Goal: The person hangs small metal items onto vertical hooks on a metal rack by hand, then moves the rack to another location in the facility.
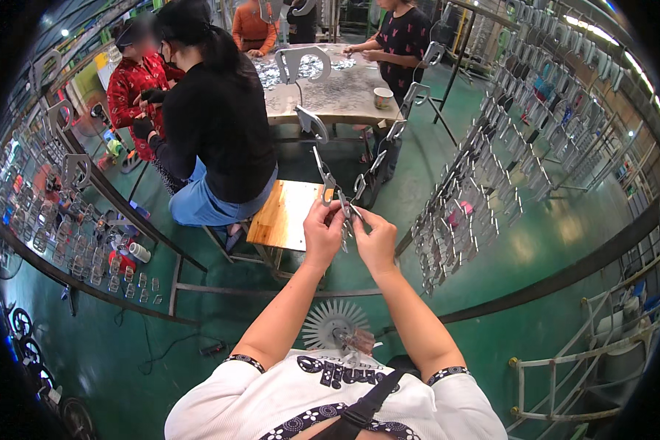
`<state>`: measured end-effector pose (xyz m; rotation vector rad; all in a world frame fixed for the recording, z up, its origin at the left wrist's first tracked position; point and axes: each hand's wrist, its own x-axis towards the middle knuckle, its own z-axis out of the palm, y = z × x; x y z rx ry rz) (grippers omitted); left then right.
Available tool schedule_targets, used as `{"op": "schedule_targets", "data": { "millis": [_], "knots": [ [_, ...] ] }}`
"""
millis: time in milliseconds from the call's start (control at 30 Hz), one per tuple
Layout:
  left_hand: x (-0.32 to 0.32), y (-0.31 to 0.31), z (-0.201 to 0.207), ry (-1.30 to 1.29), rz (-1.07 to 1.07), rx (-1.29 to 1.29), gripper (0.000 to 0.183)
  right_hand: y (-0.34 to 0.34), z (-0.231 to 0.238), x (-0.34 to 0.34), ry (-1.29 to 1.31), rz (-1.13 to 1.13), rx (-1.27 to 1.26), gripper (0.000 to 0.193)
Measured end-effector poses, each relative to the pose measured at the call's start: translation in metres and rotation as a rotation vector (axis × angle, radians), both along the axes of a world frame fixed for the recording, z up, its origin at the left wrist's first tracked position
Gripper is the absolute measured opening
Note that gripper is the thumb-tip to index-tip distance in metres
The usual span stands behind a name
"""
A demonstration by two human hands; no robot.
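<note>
Both my hands are raised in front of me, close together, at the lower end of a hanging string of grey metal loop-shaped pieces. My left hand [324, 229] pinches a piece between thumb and fingers. My right hand [375, 236] is closed on a flat grey metal piece [346, 213] right beside it. Above them hang a slim metal loop [323, 174], a tilted piece [312, 125] and a larger grey hooked frame [301, 64]. A second string of metal loops [416, 93] slants down from the upper right. Fingers hide where the lowest pieces meet.
A wooden stool [282, 216] and a seated person in black [216, 125] are ahead left. Other people stand around a table [301, 108] bearing small metal parts and a cup [383, 97]. Racks of hanging metal pieces [484, 183] rise at right; a fan-like disc [336, 323] sits below my arms.
</note>
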<state>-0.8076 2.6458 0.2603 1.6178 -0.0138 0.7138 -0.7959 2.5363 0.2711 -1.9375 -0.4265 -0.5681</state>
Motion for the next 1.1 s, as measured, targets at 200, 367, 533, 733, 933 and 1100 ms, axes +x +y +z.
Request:
{"op": "schedule_targets", "data": {
  "millis": [200, 367, 533, 733, 933, 1100],
  "knots": [
    [0.001, -0.004, 0.002, -0.076, 0.019, 0.122, 0.010, -0.007, -0.002, -0.002, -0.042, 0.006, 0.006, 0.019],
    [-0.005, -0.011, 0.000, -0.113, 0.134, 0.217, 0.010, -0.008, 0.005, -0.011, 0.031, -0.018, 0.005, 0.019],
    [-0.009, -0.016, 0.005, -0.142, 0.107, 0.221, 0.008, -0.011, 0.005, -0.008, -0.041, -0.062, 0.006, 0.017],
    [-0.015, -0.016, 0.015, -0.130, 0.081, 0.262, 0.007, -0.016, 0.002, 0.000, -0.043, -0.075, 0.041, 0.018],
    [-0.014, -0.016, 0.016, -0.105, -0.007, 0.263, 0.007, -0.018, 0.008, 0.000, -0.030, -0.073, -0.006, 0.019],
    [-0.011, -0.015, 0.015, -0.100, -0.042, 0.262, 0.005, -0.020, 0.000, 0.007, 0.076, 0.070, 0.037, 0.026]
  ]
}}
